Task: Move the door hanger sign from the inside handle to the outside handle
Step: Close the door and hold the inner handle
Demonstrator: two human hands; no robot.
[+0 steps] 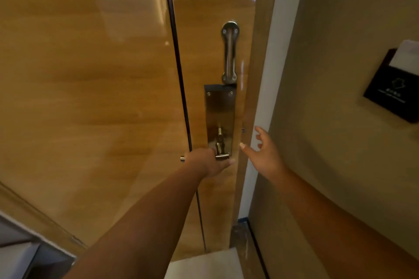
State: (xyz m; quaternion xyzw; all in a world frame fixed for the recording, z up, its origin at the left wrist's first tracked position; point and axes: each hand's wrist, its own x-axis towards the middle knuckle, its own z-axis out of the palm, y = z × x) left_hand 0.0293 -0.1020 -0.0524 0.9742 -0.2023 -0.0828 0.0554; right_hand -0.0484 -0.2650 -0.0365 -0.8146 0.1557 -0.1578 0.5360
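Observation:
A glossy wooden door (pixel 90 97) fills the left and middle of the head view. Its metal lock plate (pixel 218 111) carries a lever handle (pixel 223 156) at the bottom. My left hand (pixel 205 162) is wrapped over that lever, whose free end sticks out at the hand's left. My right hand (pixel 264 154) hovers open by the door's edge, fingers spread near the white frame (pixel 260 97), holding nothing. No door hanger sign shows on the handle or anywhere else in view.
A metal swing-bar guard (pixel 229 52) is mounted above the lock plate. On the beige wall at right hangs a dark key-card holder (pixel 394 88) with a white card in it. Pale floor tiles (pixel 204 265) lie below the door.

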